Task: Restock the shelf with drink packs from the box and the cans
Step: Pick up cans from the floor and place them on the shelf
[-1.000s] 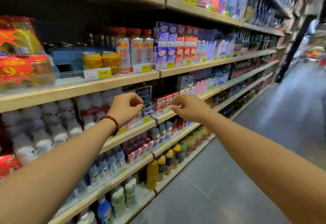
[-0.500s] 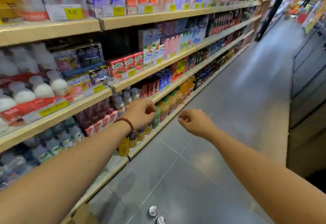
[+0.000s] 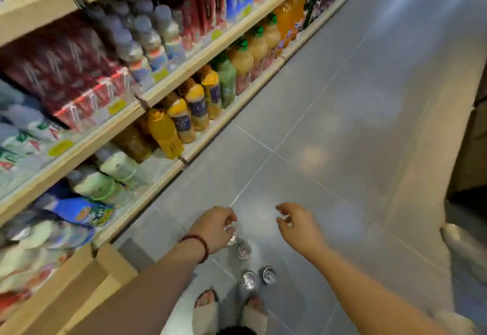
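Four cans stand upright on the grey floor (image 3: pixel 342 123) just in front of the person's sandalled feet (image 3: pixel 229 311): one can (image 3: pixel 233 238) partly under the left hand (image 3: pixel 214 229), a second can (image 3: pixel 243 250) just beside it, and a pair of cans (image 3: pixel 258 277) nearer the feet. The left hand's fingers (image 3: pixel 228 219) curl over the first can's top; whether they grip it I cannot tell. The right hand (image 3: pixel 297 228) hovers apart, fingers spread and empty. The risk I judge: the cans stand close, so a hurried grab could knock the neighbour over and send it rolling toward the bottom shelf (image 3: pixel 147 197), or a one-sided hold on the rim could slip.
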`<state>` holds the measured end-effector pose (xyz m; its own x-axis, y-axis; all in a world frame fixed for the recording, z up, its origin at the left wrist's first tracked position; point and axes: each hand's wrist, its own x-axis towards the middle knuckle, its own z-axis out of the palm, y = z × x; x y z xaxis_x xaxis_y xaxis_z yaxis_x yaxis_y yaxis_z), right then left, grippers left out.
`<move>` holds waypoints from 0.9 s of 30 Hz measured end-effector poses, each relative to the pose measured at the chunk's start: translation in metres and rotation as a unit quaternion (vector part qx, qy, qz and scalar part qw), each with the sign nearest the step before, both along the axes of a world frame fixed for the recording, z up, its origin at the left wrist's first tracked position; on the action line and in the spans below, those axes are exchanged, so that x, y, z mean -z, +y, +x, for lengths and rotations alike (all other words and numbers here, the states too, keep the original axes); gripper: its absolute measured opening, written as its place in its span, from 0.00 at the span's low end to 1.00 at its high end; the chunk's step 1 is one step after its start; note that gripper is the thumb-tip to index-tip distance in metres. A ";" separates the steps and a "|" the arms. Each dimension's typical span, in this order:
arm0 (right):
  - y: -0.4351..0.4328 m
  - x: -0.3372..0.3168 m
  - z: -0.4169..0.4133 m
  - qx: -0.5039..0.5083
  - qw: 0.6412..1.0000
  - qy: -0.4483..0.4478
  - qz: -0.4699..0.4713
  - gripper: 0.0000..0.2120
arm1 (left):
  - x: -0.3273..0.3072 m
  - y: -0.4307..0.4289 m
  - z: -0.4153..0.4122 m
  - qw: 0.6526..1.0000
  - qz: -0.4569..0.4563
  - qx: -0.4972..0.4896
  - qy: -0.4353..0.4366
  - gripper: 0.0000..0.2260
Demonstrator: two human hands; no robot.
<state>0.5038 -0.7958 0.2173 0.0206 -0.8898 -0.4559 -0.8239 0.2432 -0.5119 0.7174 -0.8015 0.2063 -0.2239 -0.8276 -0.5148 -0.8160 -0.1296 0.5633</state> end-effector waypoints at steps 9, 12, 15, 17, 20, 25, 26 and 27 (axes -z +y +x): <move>0.067 0.168 0.005 0.042 0.994 -0.007 0.105 0.20 | 0.171 0.041 0.007 0.996 0.084 0.014 -0.040 0.16; 0.090 0.225 0.014 0.039 0.988 0.000 0.148 0.20 | 0.225 0.055 0.003 0.993 0.104 0.025 -0.049 0.18; 0.096 0.263 0.024 0.022 0.987 0.001 0.160 0.20 | 0.266 0.058 0.004 0.992 0.103 0.033 -0.058 0.21; 0.097 0.286 0.029 0.020 0.988 -0.001 0.152 0.20 | 0.293 0.057 0.005 0.993 0.092 0.043 -0.057 0.25; 0.088 0.312 0.036 0.008 0.991 0.021 0.131 0.23 | 0.321 0.050 0.003 0.995 0.072 0.044 -0.044 0.30; 0.071 0.361 0.047 -0.054 0.989 0.048 0.126 0.32 | 0.363 0.031 -0.010 0.996 0.033 0.061 -0.049 0.34; 0.069 0.371 0.050 -0.063 0.987 0.056 0.134 0.33 | 0.373 0.028 -0.012 0.995 0.034 0.079 -0.055 0.35; 0.067 0.381 0.052 -0.071 0.986 0.061 0.140 0.35 | 0.382 0.025 -0.014 0.993 0.033 0.095 -0.060 0.35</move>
<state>0.5555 -0.7285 -0.1634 0.0649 -0.7208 -0.6901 -0.9110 0.2394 -0.3358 0.7030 -0.7762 -0.1759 -0.3064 -0.7395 -0.5994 -0.8902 -0.0004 0.4555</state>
